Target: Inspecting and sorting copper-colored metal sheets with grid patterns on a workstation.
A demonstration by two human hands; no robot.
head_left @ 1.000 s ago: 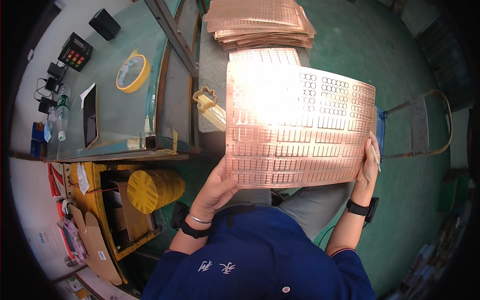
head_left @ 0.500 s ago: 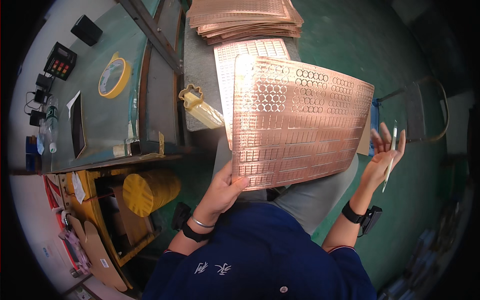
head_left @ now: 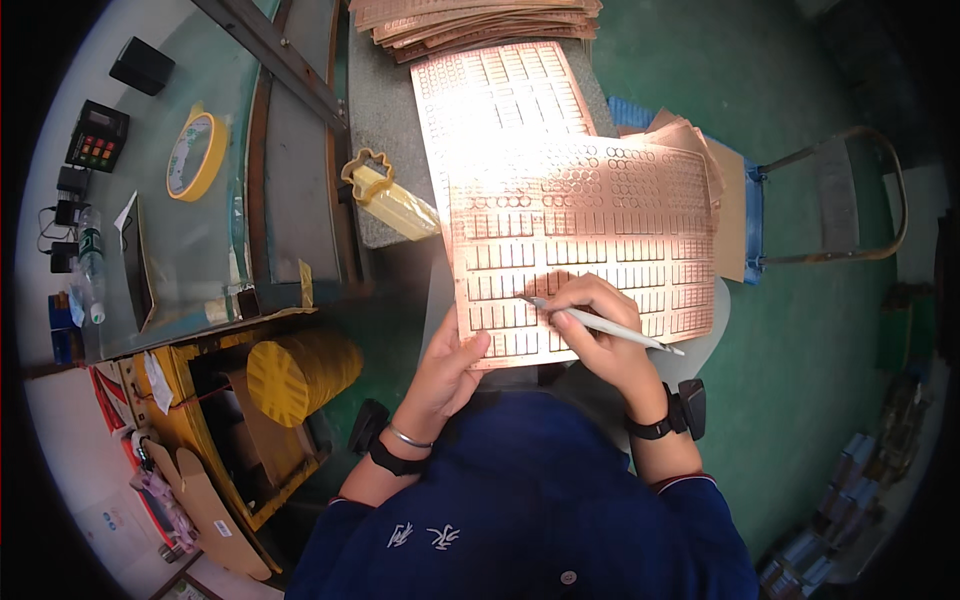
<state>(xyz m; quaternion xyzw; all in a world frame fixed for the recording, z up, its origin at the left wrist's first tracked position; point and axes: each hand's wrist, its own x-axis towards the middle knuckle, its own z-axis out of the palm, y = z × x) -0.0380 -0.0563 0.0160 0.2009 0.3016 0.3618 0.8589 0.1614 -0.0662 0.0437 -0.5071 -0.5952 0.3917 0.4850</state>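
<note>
My left hand (head_left: 455,368) grips the lower left corner of a copper-coloured circuit board panel (head_left: 640,228), thumb on its face. Rows of small rings and narrow slots cover the panel, which lies tilted over my lap. In my right hand (head_left: 600,325) is a slim white pen-shaped tool (head_left: 620,329), pinched between thumb and fingers. Its dark pointed tip is at a row of slots on the lower left part of the panel; whether it touches, I cannot tell. Behind, a second copper panel (head_left: 500,85) lies partly covered, washed out by glare.
A stack of copper panels (head_left: 480,25) stands at the far end of the grey bench (head_left: 390,110). More sheets lie on a blue hand cart (head_left: 755,215) at right. At left, a glass-topped table holds a yellow tape roll (head_left: 197,157). A yellow-taped holder (head_left: 385,195) juts from the bench edge.
My right hand has come in from the right, bringing the white tool onto the panel. The panel has been lowered and flattened somewhat, with my left hand still on its corner.
</note>
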